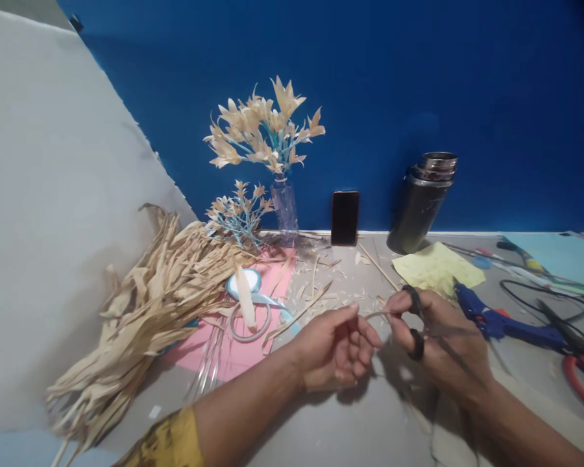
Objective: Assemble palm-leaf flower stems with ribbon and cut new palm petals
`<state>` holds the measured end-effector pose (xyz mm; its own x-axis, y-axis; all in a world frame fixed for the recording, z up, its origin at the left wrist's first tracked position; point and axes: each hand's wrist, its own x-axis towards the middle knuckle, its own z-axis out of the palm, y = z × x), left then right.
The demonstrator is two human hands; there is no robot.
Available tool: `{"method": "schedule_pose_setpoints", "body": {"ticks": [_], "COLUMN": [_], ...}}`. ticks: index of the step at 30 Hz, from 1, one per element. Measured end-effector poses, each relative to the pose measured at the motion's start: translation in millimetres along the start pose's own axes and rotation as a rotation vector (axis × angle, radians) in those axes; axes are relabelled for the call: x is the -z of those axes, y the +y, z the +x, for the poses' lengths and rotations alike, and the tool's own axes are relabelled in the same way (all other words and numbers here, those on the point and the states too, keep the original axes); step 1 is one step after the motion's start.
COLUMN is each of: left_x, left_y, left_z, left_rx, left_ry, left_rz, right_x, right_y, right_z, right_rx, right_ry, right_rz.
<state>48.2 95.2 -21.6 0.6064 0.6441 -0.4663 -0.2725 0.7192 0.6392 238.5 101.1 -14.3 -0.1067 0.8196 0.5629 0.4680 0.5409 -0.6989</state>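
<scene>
My left hand (343, 347) is palm up with its fingers loosely curled, and one end of a thin pale strip (377, 314) lies between its thumb and forefinger. The other end sits at the fingertips of my right hand (433, 337). That hand also holds scissors (420, 347) by their black loops, with the blades turned back toward the wrist. Left of my hands lies a large bundle of dry corn husks (141, 311). A loose husk piece (244, 295) rests across a roll of light blue ribbon (232, 285) and a tape ring (267, 321).
Husk flowers stand in a clear bottle (285, 204) near the blue wall (379, 97). A phone (344, 219) and a dark flask (421, 204) stand alongside. On the right lie yellow paper (433, 266), a blue glue gun (506, 327) and red-handled scissors (577, 389).
</scene>
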Motion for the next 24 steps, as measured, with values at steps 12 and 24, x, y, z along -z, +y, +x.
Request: {"method": "schedule_pose_setpoints", "body": {"ticks": [12,24], "left_x": [-17.3,-12.9], "left_y": [-8,-12], "left_z": [-4,-2], "left_rx": [-0.529,-0.548], "left_ry": [0.369,0.261], "left_rz": [0.362,0.445], "right_x": [1,1], "right_y": [4,0], "right_z": [11,10], "right_rx": [-0.496,-0.586], "right_ry": [-0.193,-0.317], "right_rz": [0.189,0.368]}}
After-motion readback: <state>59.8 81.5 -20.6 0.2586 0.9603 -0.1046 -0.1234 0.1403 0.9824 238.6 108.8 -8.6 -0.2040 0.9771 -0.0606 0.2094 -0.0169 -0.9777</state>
